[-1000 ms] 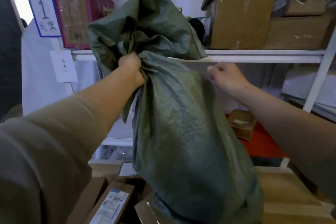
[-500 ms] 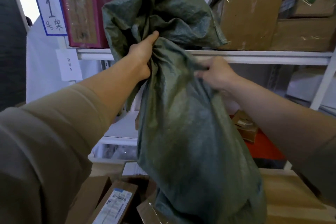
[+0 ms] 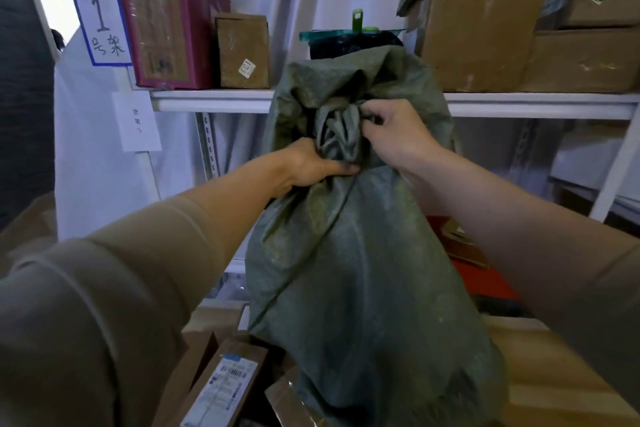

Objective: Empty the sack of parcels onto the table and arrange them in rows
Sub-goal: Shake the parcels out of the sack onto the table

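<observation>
I have the sack upended, its mouth among parcels on the table. My left hand grips its bunched end; my right hand pinches folds just above. Emptying is underway, I judge; next, lift and shake.

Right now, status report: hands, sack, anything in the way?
Left hand grips the sack neck; right hand pinches the bunched top. Sack upright, mouth closed. Boxed parcels crowd its base.
</observation>
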### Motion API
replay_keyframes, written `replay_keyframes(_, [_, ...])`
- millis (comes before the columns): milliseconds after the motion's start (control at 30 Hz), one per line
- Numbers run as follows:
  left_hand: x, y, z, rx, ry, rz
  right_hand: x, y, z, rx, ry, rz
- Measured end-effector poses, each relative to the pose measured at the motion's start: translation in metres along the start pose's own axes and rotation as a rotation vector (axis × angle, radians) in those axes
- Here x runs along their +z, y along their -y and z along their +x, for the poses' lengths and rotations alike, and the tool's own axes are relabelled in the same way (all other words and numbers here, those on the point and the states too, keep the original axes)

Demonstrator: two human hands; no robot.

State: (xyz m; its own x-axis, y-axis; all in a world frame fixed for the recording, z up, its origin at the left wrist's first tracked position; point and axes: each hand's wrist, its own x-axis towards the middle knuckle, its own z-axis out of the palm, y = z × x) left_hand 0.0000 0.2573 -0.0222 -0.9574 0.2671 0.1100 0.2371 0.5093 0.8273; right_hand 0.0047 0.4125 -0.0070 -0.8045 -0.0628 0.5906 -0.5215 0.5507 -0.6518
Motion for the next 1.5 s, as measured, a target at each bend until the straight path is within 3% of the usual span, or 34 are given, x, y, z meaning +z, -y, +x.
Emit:
replay_keyframes(167, [0.008, 0.014, 0.006, -0.022, -0.273, -0.314, -0.015, -0.024, -0.023, 0.235, 0.188, 0.033])
replay_keyframes(300, [0.011, 0.009, 0.014, -0.101, -0.343, -0.492, -0.027, -0.056, -0.049, 0.482, 0.355, -0.273])
replay_keyframes(400, [0.02, 0.001, 0.018, -0.119, -0.386, -0.581, -0.014, -0.078, -0.065, 0.552, 0.439, -0.242])
replay_keyframes(667, [0.027, -0.01, 0.017, -0.093, -0.425, -0.645, -0.007, -0.081, -0.068, 0.471, 0.277, -0.171])
replay_keyframes(800, [0.011, -0.029, 0.018, -0.037, -0.5, -0.672, -0.019, -0.075, -0.051, 0.313, -0.071, -0.097])
replay_keyframes(867, [0.002, -0.034, 0.019, -0.024, -0.542, -0.677, -0.022, -0.073, -0.045, 0.253, -0.154, -0.094])
replay_keyframes(967, [-0.001, -0.033, 0.017, -0.035, -0.581, -0.634, -0.019, -0.07, -0.041, 0.281, -0.058, -0.115])
replay_keyframes(1100, [-0.006, -0.025, 0.018, 0.027, -0.619, -0.615, -0.02, -0.069, -0.036, 0.212, -0.152, -0.109])
replay_keyframes(1233, [-0.011, -0.022, 0.016, 0.039, -0.578, -0.474, -0.014, -0.068, -0.036, 0.232, 0.007, -0.197])
replay_keyframes(1333, [-0.017, -0.024, 0.02, 0.09, -0.643, -0.512, -0.017, -0.062, -0.029, 0.183, -0.138, -0.162])
replay_keyframes(1500, [-0.02, -0.019, 0.024, 0.023, -0.56, -0.487, -0.012, -0.073, -0.033, 0.261, -0.066, -0.168])
